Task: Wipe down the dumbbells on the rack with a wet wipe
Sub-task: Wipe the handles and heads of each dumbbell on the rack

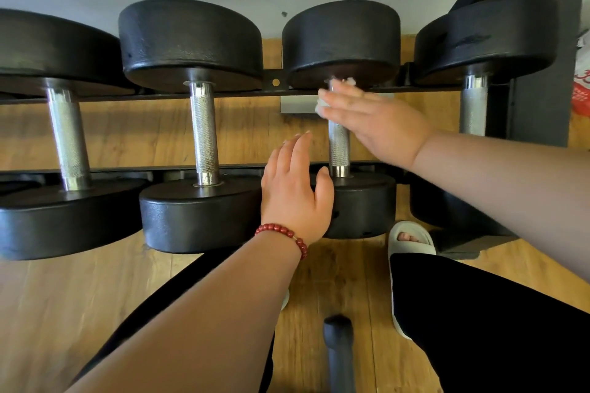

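Observation:
Several black dumbbells with knurled steel handles lie side by side on a dark rack (242, 93). My right hand (376, 124) lies flat with straight fingers over the upper handle of the third dumbbell (340, 150), pressing a white wet wipe (332, 96) against it just below the far weight head. Only scraps of the wipe show past my fingertips. My left hand (295, 191), wearing a red bead bracelet, rests open on the near head of that same dumbbell, thumb spread toward the handle. A neighbouring dumbbell (202, 134) lies just left of it.
A wooden floor (79, 290) lies beneath the rack. My foot in a white slipper (410, 246) stands by the rack's dark right post (539, 99). A dark rounded bar end (338, 335) rises at the bottom centre. A red-and-white bag (581, 89) sits at the far right.

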### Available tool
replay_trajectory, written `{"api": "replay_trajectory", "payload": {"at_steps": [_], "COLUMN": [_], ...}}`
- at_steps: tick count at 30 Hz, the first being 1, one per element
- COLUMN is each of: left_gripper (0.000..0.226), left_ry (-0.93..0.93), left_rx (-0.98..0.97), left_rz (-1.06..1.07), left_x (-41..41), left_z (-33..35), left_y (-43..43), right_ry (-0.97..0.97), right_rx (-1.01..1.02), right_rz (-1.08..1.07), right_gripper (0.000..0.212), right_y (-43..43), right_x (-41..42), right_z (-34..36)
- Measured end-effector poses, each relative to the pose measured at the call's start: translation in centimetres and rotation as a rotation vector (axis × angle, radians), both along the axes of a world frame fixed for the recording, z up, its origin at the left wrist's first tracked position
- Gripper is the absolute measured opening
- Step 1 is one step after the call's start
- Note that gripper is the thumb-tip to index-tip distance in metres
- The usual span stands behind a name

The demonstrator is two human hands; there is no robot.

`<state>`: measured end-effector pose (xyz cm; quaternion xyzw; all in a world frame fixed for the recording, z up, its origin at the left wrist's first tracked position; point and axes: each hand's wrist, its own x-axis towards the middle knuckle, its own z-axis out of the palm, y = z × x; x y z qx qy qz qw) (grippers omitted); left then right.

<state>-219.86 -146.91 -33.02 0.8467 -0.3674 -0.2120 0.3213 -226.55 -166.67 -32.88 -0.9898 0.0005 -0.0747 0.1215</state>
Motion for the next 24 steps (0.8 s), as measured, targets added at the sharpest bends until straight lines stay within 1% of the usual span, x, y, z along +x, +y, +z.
{"api": "replay_trajectory", "payload": {"at_steps": [2, 4, 6, 8, 9, 10, 12, 14, 15, 17, 19, 20, 21, 22, 24], "left_gripper": [0.058, 0.058, 0.059, 0.059, 0.058, 0.058, 0.054, 0.052, 0.053, 0.052, 0.050, 0.050, 0.050, 0.050, 0.049], "left_ry": [-0.011, -0.015, -0.014, -0.009, -0.008, -0.003, 0.044, 0.157, 0.212, 0.262, 0.279, 0.286, 0.298, 0.311, 0.334], "left_rx": [-0.001, 0.001, 0.002, -0.001, -0.005, -0.010, -0.004, 0.004, -0.001, -0.025, -0.044, -0.053, -0.060, -0.067, -0.078], "left_rz": [-0.003, -0.005, -0.006, -0.003, -0.002, -0.003, 0.015, 0.059, 0.081, 0.096, 0.093, 0.091, 0.092, 0.095, 0.101], "left_x": [0.0, 0.0, 0.0, 0.0, 0.0, 0.0, -0.1, -0.2, -0.3, -0.3, -0.3, -0.2, -0.2, -0.2, -0.2], "left_z": [0.0, 0.1, 0.2, 0.4, 0.4, 0.4, 0.4, 0.4, 0.4, 0.4, 0.4, 0.4, 0.3, 0.3, 0.3], "left_y": [0.0, 0.0, 0.0, 0.0, -0.1, -0.1, 0.0, 0.0, 0.0, 0.0, -0.1, -0.1, 0.0, 0.0, -0.1], "right_ry": [0.024, 0.057, 0.058, 0.041, 0.021, 0.003, 0.017, 0.081, 0.099, 0.077, 0.034, 0.010, -0.008, -0.006, 0.053], "right_rx": [-0.059, -0.133, -0.142, -0.090, -0.066, -0.055, -0.078, -0.114, -0.127, -0.123, -0.087, -0.069, -0.056, -0.057, -0.097], "right_rz": [0.137, 0.258, 0.233, 0.079, 0.029, 0.025, 0.150, 0.291, 0.313, 0.228, 0.061, 0.017, 0.026, 0.081, 0.254], "right_gripper": [0.073, 0.076, 0.075, 0.066, 0.062, 0.062, 0.066, 0.069, 0.072, 0.074, 0.066, 0.063, 0.063, 0.066, 0.071], "right_y": [0.7, -0.3, -1.7, -1.7, -1.2, -0.5, 0.4, 0.2, -0.3, -1.4, -1.3, -0.9, -0.5, 0.0, 0.4], "right_x": [-1.0, -1.2, -0.2, 0.6, 0.7, 0.4, -0.9, -2.0, -1.9, -0.7, 0.4, 0.5, 0.2, -0.5, -1.9], "right_z": [-0.2, 0.4, 0.9, 0.9, 0.6, 0.2, -0.3, 0.0, 0.3, 0.6, 0.5, 0.2, -0.2, -0.7, -0.7]}}
